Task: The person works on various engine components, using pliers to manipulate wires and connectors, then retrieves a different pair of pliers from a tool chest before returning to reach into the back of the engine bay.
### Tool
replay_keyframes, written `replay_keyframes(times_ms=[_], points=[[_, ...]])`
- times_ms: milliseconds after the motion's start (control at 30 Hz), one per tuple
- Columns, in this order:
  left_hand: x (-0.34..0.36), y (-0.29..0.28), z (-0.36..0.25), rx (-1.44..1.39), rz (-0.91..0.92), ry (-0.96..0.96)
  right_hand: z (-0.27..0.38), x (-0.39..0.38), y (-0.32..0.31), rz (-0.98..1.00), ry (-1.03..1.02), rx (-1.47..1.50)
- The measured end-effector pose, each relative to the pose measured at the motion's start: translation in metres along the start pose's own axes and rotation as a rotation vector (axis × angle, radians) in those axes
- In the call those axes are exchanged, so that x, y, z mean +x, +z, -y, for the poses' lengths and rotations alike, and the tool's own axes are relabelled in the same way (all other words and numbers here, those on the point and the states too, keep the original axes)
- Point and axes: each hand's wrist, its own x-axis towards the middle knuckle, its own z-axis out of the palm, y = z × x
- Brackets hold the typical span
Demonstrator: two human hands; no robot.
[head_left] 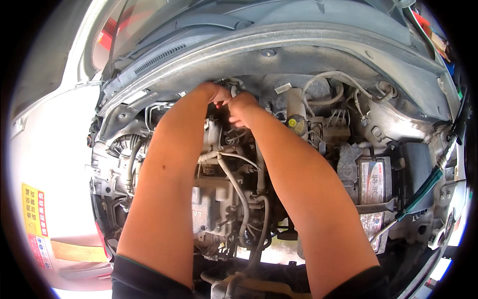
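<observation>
Both my arms reach across the engine bay to its back wall, below the windscreen cowl (269, 40). My left hand (218, 93) is bent down behind the engine with its fingers curled; a small red spot shows beneath them. Close against it is my right hand (243, 108), its fingers also bent inward. What the fingers grip is too small and shaded to make out. A short pale hose (234, 90) rises between the two hands. Under them lie a grey metal part (212, 133) and a corrugated wiring conduit (209, 156).
Right of my hands stands a fluid reservoir with a yellow cap (293, 122). The battery (372, 182) and a black box (417, 169) sit at the right, with a green-sleeved rod (422, 196) slanting past. The engine cover (211, 209) lies between my forearms. Warning stickers (34, 209) mark the left side.
</observation>
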Motion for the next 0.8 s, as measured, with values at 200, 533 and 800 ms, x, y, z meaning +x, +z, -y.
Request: replay_keyframes(times_ms=[200,533,800], points=[[-0.013,0.020,-0.013,0.038,-0.294,0.065,0.005,-0.018,-0.016,0.111,-0.024,-0.064],[0.037,0.028,0.012,0.246,-0.256,0.030,-0.010,-0.010,0.004,0.000,-0.260,-0.432],[0.015,0.065,0.003,0.316,-0.835,-0.132,-0.011,-0.010,0.000,0.006,-0.333,-0.711]])
